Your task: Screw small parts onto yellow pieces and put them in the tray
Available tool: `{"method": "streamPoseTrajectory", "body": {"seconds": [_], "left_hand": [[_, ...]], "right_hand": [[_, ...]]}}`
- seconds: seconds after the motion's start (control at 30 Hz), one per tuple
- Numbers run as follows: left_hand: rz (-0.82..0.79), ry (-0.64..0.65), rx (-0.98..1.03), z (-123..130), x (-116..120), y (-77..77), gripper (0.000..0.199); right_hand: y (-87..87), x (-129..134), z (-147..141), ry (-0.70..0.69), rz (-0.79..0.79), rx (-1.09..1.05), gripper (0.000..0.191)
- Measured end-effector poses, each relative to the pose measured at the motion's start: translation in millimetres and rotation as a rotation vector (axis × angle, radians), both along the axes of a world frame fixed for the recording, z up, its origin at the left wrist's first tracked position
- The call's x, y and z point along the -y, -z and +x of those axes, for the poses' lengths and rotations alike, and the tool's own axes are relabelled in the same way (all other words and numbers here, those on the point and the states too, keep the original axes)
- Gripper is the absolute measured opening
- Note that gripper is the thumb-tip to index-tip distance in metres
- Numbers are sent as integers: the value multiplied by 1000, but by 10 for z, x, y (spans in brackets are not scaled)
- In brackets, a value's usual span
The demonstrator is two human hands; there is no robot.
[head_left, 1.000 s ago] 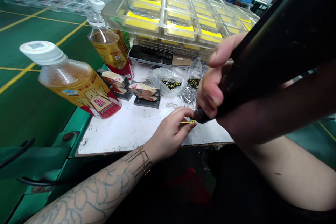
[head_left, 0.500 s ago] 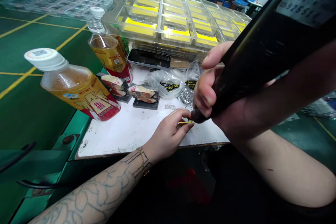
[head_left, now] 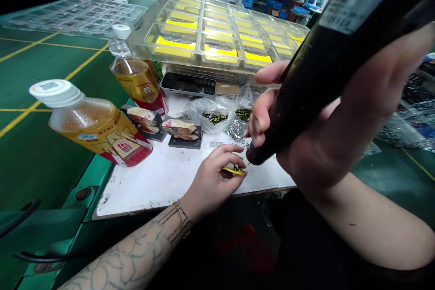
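Clock directions from left hand. Counter (head_left: pixel 136 190): white, flat, scuffed. At 12, stacked clear plastic trays (head_left: pixel 136 41); top one's rectangular compartments hold yellow pieces. Right hand (head_left: pixel 346 131) wraps a smooth black cylindrical tool (head_left: pixel 306 81), labelled, tilted; its tapered end at 2, near the yellow-edged part but apart. Left hand (head_left: pixel 210 183) pinches the yellow-edged part (head_left: pixel 234 171), thin, above counter. At 10, front bottle (head_left: pixel 102 129), white-capped, amber liquid; at 11, rear bottle (head_left: pixel 139 79), similar. Phone (head_left: pixel 183 83), glossy, beside trays. At 12, crinkled clear bag (head_left: pixel 194 111) with black-and-yellow pieces. At 11, dark blocks (head_left: pixel 185 143) bearing rough, tape-like wrapped lumps.
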State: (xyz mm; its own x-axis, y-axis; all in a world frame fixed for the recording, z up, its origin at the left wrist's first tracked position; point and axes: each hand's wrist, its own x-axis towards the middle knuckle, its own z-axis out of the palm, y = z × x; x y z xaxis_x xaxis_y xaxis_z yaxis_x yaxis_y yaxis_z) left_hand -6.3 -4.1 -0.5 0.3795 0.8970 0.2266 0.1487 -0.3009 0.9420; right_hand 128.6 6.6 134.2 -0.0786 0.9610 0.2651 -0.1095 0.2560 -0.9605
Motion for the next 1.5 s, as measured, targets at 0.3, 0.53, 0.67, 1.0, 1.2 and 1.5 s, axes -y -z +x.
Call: {"method": "streamPoseTrajectory", "body": {"seconds": [0.3, 0.53, 0.67, 1.0, 1.2, 1.5], "left_hand": [[-180, -283, 214, -28, -4, 32, 27], [-96, -293, -45, -40, -82, -23, 31], [-34, -236, -42, -45, -111, -13, 23], [-252, -125, 44, -47, -40, 26, 55], [-213, -150, -47, -33, -65, -14, 43], [-68, -146, -146, -13, -38, -19, 28]], "right_hand": [[418, -159, 421, 141, 214, 151, 27], [822, 56, 476, -298, 237, 965, 36], [986, 51, 461, -226, 271, 1076, 19], [779, -150, 794, 25, 459, 1028, 23], [-37, -768, 1260, 475, 431, 1033, 37], [-451, -1681, 1473, 210, 237, 1481, 32]]}}
